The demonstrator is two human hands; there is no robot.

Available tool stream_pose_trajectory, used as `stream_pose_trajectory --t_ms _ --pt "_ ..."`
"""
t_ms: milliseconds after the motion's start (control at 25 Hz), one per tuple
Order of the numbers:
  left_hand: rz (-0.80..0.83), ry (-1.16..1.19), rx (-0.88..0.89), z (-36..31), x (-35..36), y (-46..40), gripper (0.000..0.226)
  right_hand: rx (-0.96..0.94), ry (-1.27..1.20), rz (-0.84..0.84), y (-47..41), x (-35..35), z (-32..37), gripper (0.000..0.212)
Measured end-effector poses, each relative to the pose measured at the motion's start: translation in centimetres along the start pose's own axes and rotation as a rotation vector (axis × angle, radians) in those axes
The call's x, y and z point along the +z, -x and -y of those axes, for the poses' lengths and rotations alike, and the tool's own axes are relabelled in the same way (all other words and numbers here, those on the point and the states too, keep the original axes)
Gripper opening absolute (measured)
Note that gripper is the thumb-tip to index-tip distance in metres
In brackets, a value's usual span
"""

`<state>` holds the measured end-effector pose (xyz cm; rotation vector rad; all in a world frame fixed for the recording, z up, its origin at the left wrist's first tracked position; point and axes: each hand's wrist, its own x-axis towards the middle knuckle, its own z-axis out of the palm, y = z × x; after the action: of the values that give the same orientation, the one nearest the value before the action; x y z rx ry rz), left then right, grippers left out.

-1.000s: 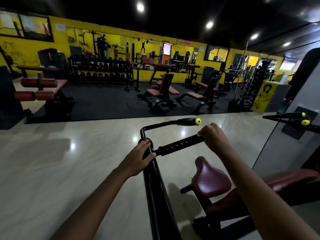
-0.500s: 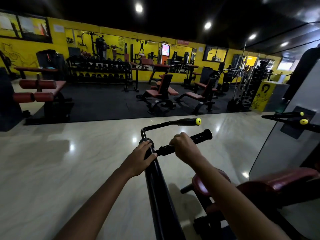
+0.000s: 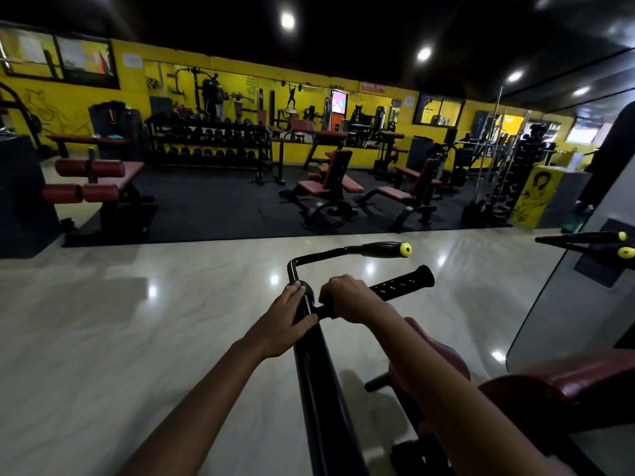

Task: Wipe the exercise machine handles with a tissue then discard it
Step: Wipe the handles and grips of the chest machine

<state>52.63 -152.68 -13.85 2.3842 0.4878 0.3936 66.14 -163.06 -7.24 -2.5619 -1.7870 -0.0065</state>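
Two hands work on one black machine arm point(image 3: 316, 389) that rises from the bottom edge toward the middle of the view. The left hand point(image 3: 287, 319) wraps the top of that arm just below its round pivot cap, thumb across the front, steadying it. At about 3 o'clock of it, nearly touching, the right hand point(image 3: 347, 298) is curled tightly round the inner end of the lower handle point(image 3: 400, 286), the ribbed black grip that runs out toward 2 o'clock. The tissue is not visible; it is presumably balled inside the right fist, but I cannot tell.

To do this stroke well, the left hand should hold the arm firmly so the handle does not swing, while the right hand keeps the tissue wrapped fully round the grip, twisting a little so the underside and the ribs are covered, end cap included.

Just beyond, toward 12 o'clock, the upper handle point(image 3: 379, 249) with its yellow end cap looks like the next one to wipe. Far out at 3 o'clock a second pair of yellow-tipped handles point(image 3: 584, 240) juts from the machine's grey panel point(image 3: 567, 304).

No bin or other container shows plainly, so where the tissue will be discarded cannot be told.
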Motion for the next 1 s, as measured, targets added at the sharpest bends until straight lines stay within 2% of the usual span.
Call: stream_pose_trajectory --t_ms 240,360,520,720,1000 --pt "-0.008 0.002 0.002 0.0 0.0 0.0 0.086 0.139 0.213 0.052 1.5 -2.9 -5.7 0.028" --pt "-0.016 0.005 0.007 0.0 0.0 0.0 0.091 0.246 0.334 0.014 3.0 -4.5 -8.3 0.020" --pt "-0.013 0.004 0.003 -0.1 -0.2 0.0 0.099 0.261 0.503 -0.083 4.6 -5.1 -8.9 0.018" --pt "-0.005 -0.005 0.001 -0.3 -0.2 0.1 0.088 0.225 0.344 -0.102 3.7 -3.3 -7.2 0.016" --pt "0.010 -0.029 -0.001 -0.3 -0.2 0.1 0.081 -0.007 0.169 -0.117 1.7 -0.4 0.1 0.017"
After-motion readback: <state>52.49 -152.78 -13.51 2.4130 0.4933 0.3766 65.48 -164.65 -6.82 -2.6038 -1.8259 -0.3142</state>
